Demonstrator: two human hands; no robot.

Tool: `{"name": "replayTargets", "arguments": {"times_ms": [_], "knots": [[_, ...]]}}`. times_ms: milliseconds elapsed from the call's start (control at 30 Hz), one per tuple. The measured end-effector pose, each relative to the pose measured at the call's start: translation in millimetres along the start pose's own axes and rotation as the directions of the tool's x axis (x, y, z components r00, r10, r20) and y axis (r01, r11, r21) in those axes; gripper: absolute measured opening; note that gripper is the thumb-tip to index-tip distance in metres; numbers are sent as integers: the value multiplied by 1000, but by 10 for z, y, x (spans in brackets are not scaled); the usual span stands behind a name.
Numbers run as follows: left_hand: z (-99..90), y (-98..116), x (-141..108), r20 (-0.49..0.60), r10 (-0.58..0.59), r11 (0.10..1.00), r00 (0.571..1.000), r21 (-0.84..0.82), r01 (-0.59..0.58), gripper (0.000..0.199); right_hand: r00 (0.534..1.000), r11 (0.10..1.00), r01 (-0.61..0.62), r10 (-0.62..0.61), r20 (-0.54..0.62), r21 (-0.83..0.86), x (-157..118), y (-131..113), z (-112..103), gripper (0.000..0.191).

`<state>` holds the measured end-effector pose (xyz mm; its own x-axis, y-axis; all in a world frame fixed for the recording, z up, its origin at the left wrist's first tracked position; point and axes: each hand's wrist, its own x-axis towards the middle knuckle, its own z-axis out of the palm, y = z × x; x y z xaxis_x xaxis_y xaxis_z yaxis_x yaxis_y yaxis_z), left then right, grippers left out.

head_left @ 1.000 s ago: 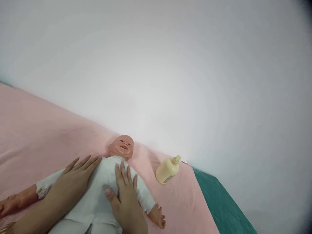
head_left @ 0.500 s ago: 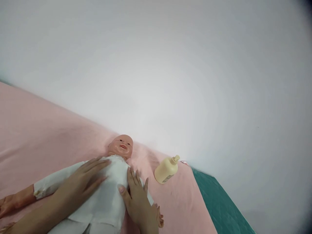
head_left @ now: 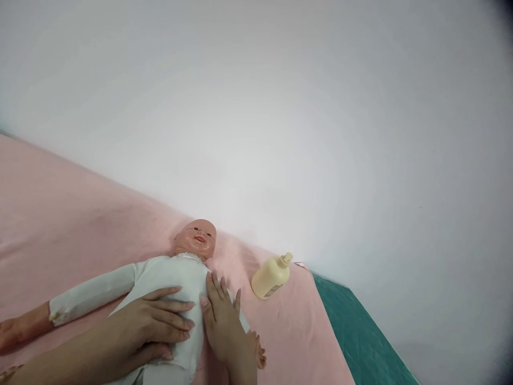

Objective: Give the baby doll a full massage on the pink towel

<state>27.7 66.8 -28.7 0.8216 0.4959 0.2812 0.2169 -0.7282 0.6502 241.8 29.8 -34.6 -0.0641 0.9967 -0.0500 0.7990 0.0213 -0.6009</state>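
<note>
A baby doll [head_left: 176,275] with a bald plastic head and a white cloth body lies on its back on a pink sheet [head_left: 296,331]. My left hand [head_left: 154,323] rests flat on the doll's belly, fingers stretched out and a little apart. Along the doll's side, near its shoulder and upper arm, lies my right hand [head_left: 222,321], its fingers extended and the thumb against the white cloth. Neither hand grips anything. The doll's legs run out of view at the bottom edge.
A pale yellow pump bottle [head_left: 271,276] stands on the sheet to the right of the doll. Beyond the sheet's right edge shows a green quilted surface [head_left: 356,326]. A white wall [head_left: 256,133] rises behind. A small red-and-white item [head_left: 300,264] lies at the sheet's far corner.
My left hand has slid from the doll's upper chest down to its belly. The right hand stays at the doll's side, almost unmoved. The view has shifted slightly.
</note>
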Motion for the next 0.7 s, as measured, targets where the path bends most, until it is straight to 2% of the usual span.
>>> {"name": "replayTargets", "arguments": {"times_ms": [133, 300, 367, 533, 600, 700], "knots": [[-5, -16, -5, 28, -78, 996, 997, 56, 76, 40, 1000, 1000, -13, 13, 23, -22, 9, -8, -12, 54], [4, -71, -45, -109, -128, 985, 986, 102, 139, 61, 999, 999, -18, 19, 30, -27, 15, -1, -13, 54], [37, -135, -70, -122, -130, 983, 984, 114, 144, 67, 999, 999, -27, 29, 37, -44, 14, -5, -13, 55], [237, -392, -115, -212, -99, 962, 972, 231, 148, 95, 997, 994, -39, 45, 62, -102, 7, -43, -37, 58], [326, -493, -111, -319, -89, 935, 944, 300, 190, 97, 996, 992, -43, 52, 74, -120, 5, -60, -53, 58], [371, -599, -84, -497, -172, 867, 850, 333, 370, 69, 995, 990, -51, 62, 82, -128, 1, -78, -69, 59]]}}
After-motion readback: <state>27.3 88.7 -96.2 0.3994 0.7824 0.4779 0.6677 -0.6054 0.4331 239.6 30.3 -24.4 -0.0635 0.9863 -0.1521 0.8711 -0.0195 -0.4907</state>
